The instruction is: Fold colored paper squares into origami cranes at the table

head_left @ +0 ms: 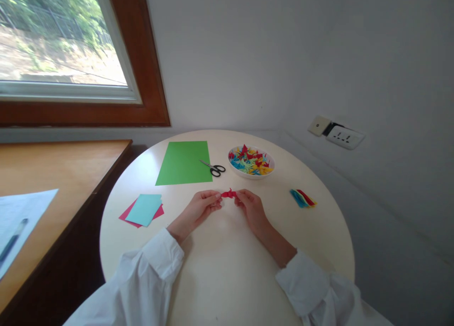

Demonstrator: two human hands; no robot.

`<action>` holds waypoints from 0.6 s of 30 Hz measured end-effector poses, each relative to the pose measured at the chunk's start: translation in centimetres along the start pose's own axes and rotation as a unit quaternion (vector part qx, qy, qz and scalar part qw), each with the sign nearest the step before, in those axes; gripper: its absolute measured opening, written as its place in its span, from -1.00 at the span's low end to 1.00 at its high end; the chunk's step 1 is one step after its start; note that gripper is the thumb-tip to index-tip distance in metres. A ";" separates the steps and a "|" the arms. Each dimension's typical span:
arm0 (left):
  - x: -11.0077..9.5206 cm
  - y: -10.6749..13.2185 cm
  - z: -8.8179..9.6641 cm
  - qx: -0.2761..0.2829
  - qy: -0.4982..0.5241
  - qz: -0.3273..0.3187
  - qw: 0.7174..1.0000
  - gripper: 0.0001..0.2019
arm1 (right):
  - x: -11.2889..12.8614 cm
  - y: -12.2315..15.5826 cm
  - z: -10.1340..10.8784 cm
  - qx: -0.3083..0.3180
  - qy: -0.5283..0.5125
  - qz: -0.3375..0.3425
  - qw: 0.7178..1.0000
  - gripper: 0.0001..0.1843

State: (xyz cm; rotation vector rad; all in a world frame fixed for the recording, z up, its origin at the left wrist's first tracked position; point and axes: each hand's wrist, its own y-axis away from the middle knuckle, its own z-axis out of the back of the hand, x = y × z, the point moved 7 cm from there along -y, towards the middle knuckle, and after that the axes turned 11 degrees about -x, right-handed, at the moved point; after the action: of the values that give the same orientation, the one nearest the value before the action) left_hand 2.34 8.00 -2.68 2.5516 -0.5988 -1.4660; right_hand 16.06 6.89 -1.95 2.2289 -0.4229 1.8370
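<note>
A small red folded paper crane [230,193] is held up over the round white table [220,264], stretched between both hands. My left hand [204,207] pinches one end of it between thumb and fingers. At its other end, my right hand [252,207] grips it the same way, so the tips there are partly covered. Behind the hands lie black-handled scissors [215,169], their blades resting on a green paper sheet [186,160]. A white bowl [251,176] full of colourful folded paper cranes [250,159] stands just beyond my right hand.
To the left, a light blue paper square [144,209] overlaps a red one [158,212]. Several coloured paper strips [302,198] lie at the right. A wooden desk [71,167] with a paper sheet [30,207] and a pen [13,238] adjoins on the left. Walls enclose the table's far side.
</note>
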 end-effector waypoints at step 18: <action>0.3 -0.2 0.2 0.004 -0.019 0.002 1.000 -0.84 | 0.6 -0.5 0.6 -0.009 0.027 0.036 0.999 -0.78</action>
State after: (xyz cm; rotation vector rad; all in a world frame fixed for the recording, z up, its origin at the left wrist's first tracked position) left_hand 2.34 8.10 -3.11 2.5318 -0.6165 -1.5170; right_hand 16.96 7.12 -1.45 2.1731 -0.5136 1.9167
